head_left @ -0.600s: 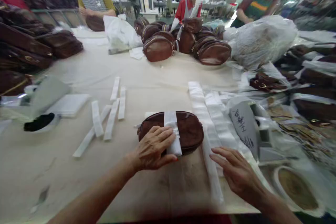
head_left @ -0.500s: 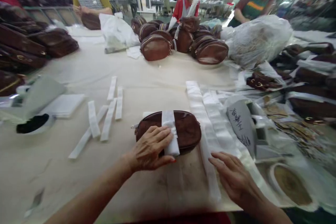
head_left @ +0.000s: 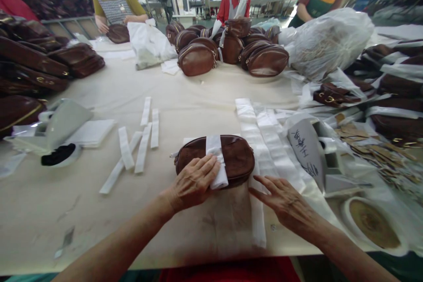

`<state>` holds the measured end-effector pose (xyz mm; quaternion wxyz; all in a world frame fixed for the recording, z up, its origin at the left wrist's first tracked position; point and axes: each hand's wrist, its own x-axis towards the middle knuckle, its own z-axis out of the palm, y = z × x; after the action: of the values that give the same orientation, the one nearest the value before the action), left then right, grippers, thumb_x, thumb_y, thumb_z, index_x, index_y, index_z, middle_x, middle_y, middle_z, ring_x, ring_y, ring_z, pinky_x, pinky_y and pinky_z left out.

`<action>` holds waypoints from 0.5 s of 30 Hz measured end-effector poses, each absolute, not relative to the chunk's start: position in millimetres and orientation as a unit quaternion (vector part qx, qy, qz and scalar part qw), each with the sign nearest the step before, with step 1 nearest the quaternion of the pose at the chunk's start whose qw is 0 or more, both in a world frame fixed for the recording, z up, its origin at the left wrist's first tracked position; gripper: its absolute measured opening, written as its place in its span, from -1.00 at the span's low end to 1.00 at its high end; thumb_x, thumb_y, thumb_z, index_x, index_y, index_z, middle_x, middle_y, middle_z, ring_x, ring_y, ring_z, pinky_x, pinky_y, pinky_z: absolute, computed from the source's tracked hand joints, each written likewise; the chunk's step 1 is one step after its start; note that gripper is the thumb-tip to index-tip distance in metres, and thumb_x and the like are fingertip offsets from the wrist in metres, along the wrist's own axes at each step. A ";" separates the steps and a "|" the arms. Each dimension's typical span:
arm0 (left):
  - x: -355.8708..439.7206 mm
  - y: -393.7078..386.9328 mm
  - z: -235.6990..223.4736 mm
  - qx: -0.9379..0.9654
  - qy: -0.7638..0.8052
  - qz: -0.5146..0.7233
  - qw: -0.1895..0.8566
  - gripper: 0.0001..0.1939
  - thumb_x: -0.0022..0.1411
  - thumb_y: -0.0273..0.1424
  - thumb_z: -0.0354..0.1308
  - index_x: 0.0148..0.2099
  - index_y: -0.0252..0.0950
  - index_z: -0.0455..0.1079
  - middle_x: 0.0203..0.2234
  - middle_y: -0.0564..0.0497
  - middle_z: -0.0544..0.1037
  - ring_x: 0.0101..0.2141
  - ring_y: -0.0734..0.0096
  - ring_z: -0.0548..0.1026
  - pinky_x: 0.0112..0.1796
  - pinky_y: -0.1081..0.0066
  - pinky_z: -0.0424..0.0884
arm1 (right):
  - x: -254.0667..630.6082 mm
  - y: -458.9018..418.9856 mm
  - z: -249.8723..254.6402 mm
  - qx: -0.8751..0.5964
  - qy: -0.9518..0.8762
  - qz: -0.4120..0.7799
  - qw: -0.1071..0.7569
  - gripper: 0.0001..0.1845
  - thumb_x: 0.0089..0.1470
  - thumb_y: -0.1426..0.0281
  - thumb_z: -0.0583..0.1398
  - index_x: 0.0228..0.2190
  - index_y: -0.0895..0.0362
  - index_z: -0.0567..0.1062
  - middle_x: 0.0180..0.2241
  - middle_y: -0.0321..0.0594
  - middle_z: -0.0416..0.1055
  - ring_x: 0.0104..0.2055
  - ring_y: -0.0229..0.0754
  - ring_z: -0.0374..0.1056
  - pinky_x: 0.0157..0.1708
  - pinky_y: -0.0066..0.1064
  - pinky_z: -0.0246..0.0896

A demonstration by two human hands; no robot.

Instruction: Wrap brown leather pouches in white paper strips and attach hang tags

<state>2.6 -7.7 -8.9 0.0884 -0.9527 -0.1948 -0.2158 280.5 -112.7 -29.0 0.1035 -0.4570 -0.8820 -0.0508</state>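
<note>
A dark brown oval leather bag (head_left: 238,158) lies on the table before me, with a white paper strip (head_left: 214,143) wrapped round its middle. My left hand (head_left: 194,183) rests flat on the bag's left front, fingers stretched across the strip; its thumb is mostly hidden. Just off the bag's right front corner is my right hand (head_left: 280,198), empty, its fingers stretched and parted. It hovers over a long white strip (head_left: 258,224) that runs down to the table's front edge.
Loose short white strips (head_left: 142,149) lie to the left. More brown bags (head_left: 198,59) are heaped at the back, beside a large plastic bag (head_left: 330,44). Right stand a grey tape dispenser (head_left: 306,150) and a roll (head_left: 373,222); another dispenser (head_left: 66,123) is left. Co-workers (head_left: 120,6) stand across the table.
My right hand has moved left and slightly up, closer to the bag's right end. My left hand stays on the bag and strip. The view has shifted a little.
</note>
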 end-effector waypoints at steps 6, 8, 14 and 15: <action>4.7 -17.1 -27.4 -0.937 -0.195 -0.235 0.170 -0.62 0.30 -0.46 -0.08 0.07 -0.64 0.25 -0.04 -0.43 0.43 0.11 -0.04 0.30 -0.08 0.18 0.39 | 279.2 -109.0 -31.0 -0.419 -0.897 -0.091 0.105 -0.50 -0.04 0.73 0.03 -0.10 0.12 0.45 -0.03 -0.04 0.39 -0.02 -0.03 0.26 -0.06 -0.14 0.14; 6.1 -20.0 -36.0 -0.927 -0.199 -0.246 0.202 -0.64 0.29 -0.53 -0.10 0.07 -0.65 0.25 -0.04 -0.44 0.43 0.13 -0.05 0.26 -0.06 0.20 0.38 | 278.0 -108.1 -30.8 -0.402 -0.903 -0.100 0.117 -0.59 0.02 0.69 0.04 -0.15 0.13 0.45 -0.06 -0.06 0.42 -0.02 -0.03 0.26 -0.05 -0.13 0.11; 11.3 -22.8 -43.5 -0.911 -0.213 -0.265 0.235 -0.67 0.29 -0.59 -0.13 0.03 -0.64 0.28 -0.08 -0.43 0.46 0.12 -0.04 0.27 -0.07 0.23 0.40 | 266.0 -98.2 -27.7 -0.394 -0.912 -0.064 0.096 -0.69 0.04 0.63 0.06 -0.17 0.20 0.43 -0.17 -0.07 0.46 -0.15 -0.08 0.31 -0.12 -0.22 0.15; 11.6 -22.6 -42.4 -0.911 -0.216 -0.262 0.234 -0.67 0.29 -0.58 -0.12 0.04 -0.64 0.28 -0.07 -0.43 0.46 0.11 -0.03 0.28 -0.08 0.23 0.40 | 264.2 -97.3 -27.4 -0.392 -0.912 -0.071 0.097 -0.68 0.04 0.63 0.06 -0.15 0.23 0.42 -0.20 -0.06 0.46 -0.18 -0.09 0.31 -0.13 -0.22 0.16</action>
<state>11.6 -22.6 -42.4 0.2338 -0.9111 -0.2160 -0.2618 264.2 -97.3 -27.4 0.0966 -0.3920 -0.9121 -0.0711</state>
